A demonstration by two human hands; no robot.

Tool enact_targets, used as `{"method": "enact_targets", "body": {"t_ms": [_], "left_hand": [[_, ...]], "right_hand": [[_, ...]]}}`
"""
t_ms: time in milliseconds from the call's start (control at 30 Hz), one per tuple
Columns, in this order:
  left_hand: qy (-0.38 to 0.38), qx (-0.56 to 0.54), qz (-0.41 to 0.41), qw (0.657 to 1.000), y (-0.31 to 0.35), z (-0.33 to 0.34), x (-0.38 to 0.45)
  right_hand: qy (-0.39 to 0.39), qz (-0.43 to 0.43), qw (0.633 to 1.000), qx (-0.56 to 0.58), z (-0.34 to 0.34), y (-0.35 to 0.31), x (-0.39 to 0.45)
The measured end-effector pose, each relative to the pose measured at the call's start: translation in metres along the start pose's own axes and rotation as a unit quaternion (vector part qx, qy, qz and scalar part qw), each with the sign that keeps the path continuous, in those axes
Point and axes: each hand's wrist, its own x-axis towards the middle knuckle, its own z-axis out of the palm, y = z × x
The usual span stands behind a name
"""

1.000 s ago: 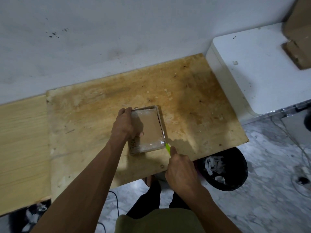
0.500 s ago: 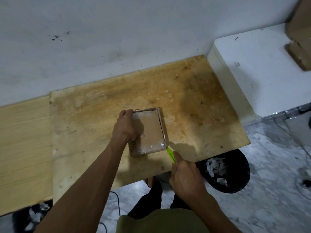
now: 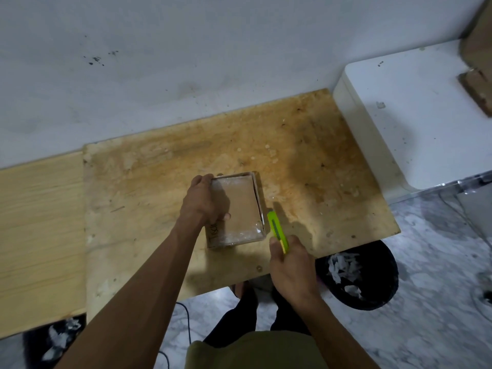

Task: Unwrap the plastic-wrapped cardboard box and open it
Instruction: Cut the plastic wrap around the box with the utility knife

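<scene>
Risk: left hand (image 3: 203, 202) grips the plastic-wrapped brown cardboard box (image 3: 238, 209), right hand (image 3: 291, 267) clasps the lime-green utility knife (image 3: 277, 230) at its right edge; a slip could gouge cardboard or fingers.

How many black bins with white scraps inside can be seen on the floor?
2. One black bin stands under the front right corner of the wooden board. The other bin is at lower left, partly hidden under the board's front edge. More may be hidden below the board.

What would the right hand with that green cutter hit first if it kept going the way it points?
Probably the plastic-wrapped box: the right hand aims the green cutter along its right edge, tip seemingly already there.
</scene>
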Motion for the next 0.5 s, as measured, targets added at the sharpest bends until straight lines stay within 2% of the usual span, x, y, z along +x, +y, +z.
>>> {"method": "enact_targets", "body": {"t_ms": [133, 200, 333, 500], "left_hand": [[0.005, 0.006, -0.009, 1.000, -0.001, -0.002, -0.002], [0.008, -0.003, -0.019, 1.000, -0.003, -0.003, -0.004], [0.021, 0.015, -0.057, 0.998, -0.011, -0.005, -0.009], [0.020, -0.053, -0.103, 0.993, -0.024, -0.004, -0.019]], "right_hand": [[-0.003, 0.088, 0.978, 0.187, 0.031, -0.002, 0.020], [0.016, 0.123, 0.963, 0.239, 0.044, -0.002, 0.029], [0.063, 0.135, 0.962, 0.231, 0.061, 0.002, 0.044], [0.096, 0.109, 0.960, 0.240, 0.051, -0.013, 0.059]]}}
